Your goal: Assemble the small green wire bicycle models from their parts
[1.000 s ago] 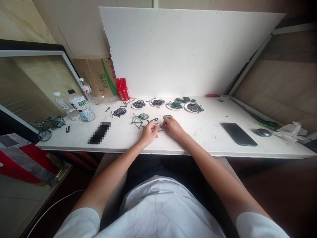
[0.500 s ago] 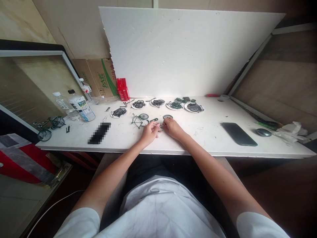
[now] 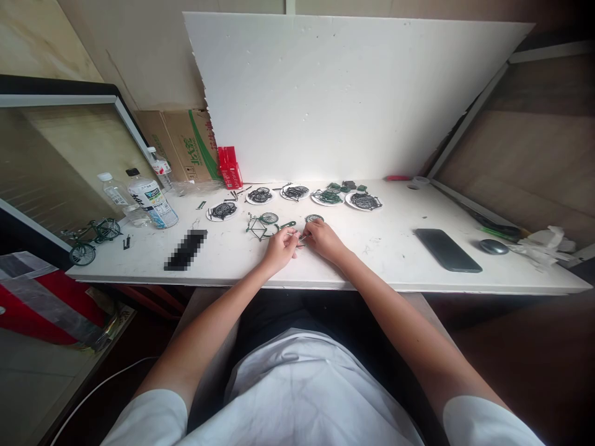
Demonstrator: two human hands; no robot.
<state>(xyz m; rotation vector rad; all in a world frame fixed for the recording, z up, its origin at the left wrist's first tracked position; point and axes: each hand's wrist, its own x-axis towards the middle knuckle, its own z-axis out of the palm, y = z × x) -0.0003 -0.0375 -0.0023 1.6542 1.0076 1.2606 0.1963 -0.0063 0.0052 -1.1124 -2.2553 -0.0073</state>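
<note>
My left hand and my right hand meet close together above the front middle of the white table. Both are closed in a pinch on small thin parts, too small and too covered by the fingers to name. Left of them lies a green toy bicycle frame, with a spoked wheel at its upper side. A dark green part lies just beyond my left fingers. Just behind my right hand is another small wheel, partly covered by the fingers.
Several white plates hold small parts, such as black pieces and green pieces. A complete toy bicycle and plastic bottles stand at left. On the right lie a phone and a mouse. A white board leans behind.
The view has shifted very slightly. Both hands stay pinched in the same place, with hardly any finger movement to see.
</note>
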